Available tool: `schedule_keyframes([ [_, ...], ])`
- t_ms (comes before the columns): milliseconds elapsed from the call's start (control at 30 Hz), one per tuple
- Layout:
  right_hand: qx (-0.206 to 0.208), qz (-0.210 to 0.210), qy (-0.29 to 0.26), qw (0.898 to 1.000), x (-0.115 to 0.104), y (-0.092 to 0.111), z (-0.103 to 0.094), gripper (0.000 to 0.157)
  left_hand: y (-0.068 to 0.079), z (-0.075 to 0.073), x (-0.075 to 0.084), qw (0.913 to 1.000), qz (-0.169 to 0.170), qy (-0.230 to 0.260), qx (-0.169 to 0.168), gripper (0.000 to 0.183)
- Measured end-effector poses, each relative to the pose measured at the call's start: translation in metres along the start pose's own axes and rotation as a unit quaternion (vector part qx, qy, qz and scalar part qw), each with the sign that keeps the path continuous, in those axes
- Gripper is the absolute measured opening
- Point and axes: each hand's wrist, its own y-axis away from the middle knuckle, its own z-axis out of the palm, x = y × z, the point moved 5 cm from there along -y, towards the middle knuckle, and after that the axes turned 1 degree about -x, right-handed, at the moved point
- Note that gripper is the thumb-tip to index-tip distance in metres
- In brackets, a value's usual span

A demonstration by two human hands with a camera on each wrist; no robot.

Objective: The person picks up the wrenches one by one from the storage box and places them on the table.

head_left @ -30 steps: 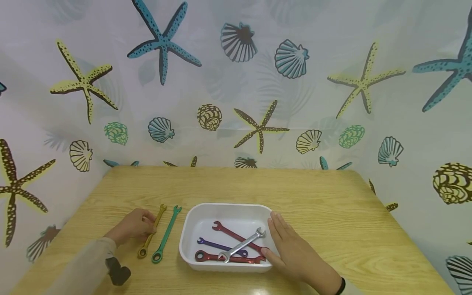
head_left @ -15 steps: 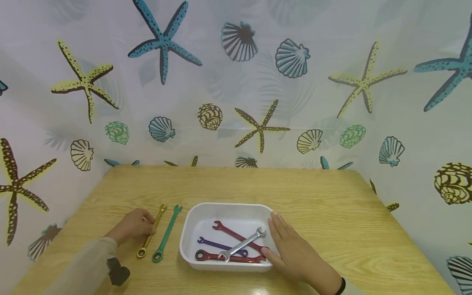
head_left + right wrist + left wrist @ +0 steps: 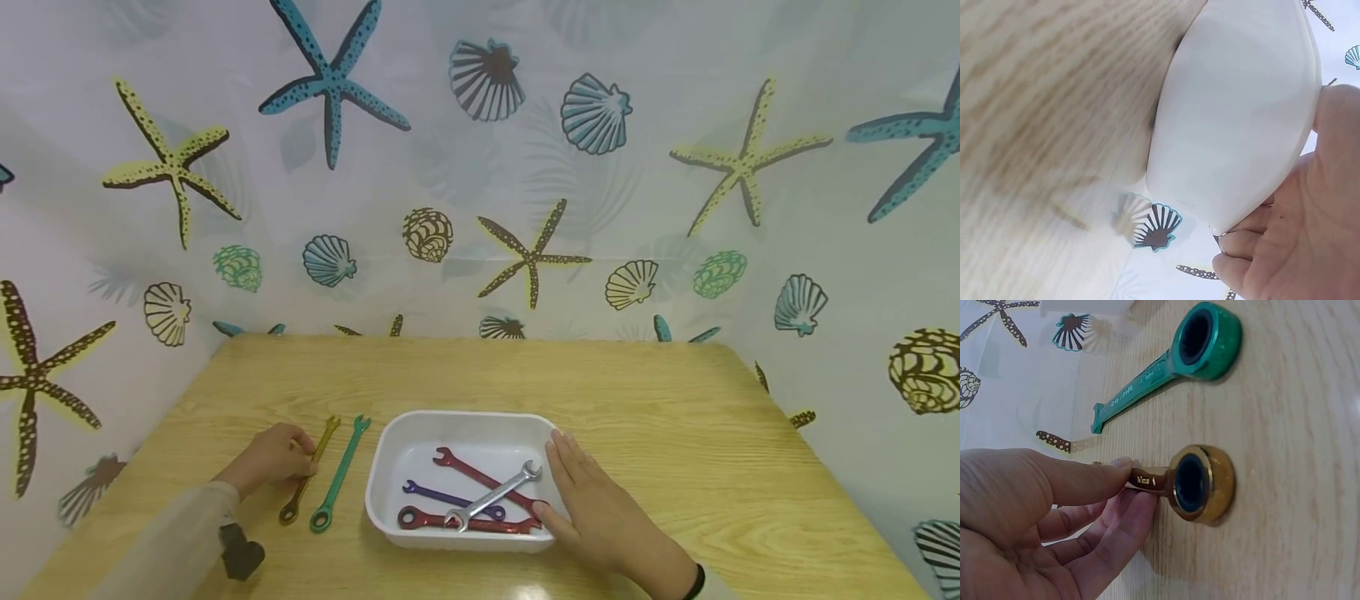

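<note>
Small stamped marking on the shank of the gold ring-ended metal wrench [image 3: 1194, 481], just beside the ring, too blurred to read. Faint raised marking along the shank of the green ring-ended metal wrench [image 3: 1166, 369], likewise illegible. No other lettering, labels or numbers legible anywhere.

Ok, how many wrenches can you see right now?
6. Gold wrench in the left hand, green wrench beside it on the table; two red, purple, silver in the white tray.
</note>
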Motion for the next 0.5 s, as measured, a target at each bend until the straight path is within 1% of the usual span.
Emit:
schedule_keyframes([
  [100,-0.001,0.001,-0.001,1.0,0.001,0.0,-0.0009,0.075,-0.001,0.0001,0.0009,1.0,0.004,-0.001,-0.001,0.029],
  [300,-0.012,0.007,-0.009,1.0,0.0012,-0.0004,0.0001,0.077,-0.0004,-0.0006,0.0012,1.0,0.0,-0.008,-0.001,0.03],
  [367,-0.011,0.007,-0.01,1.0,0.001,-0.0003,0.0001,0.076,0.0005,-0.0006,0.002,0.9999,0.004,-0.009,-0.004,0.031],
  [500,-0.002,0.0,-0.01,1.0,0.0007,0.0002,-0.0005,0.075,0.0014,-0.0008,0.0032,0.9999,0.005,-0.01,0.001,0.03],
])
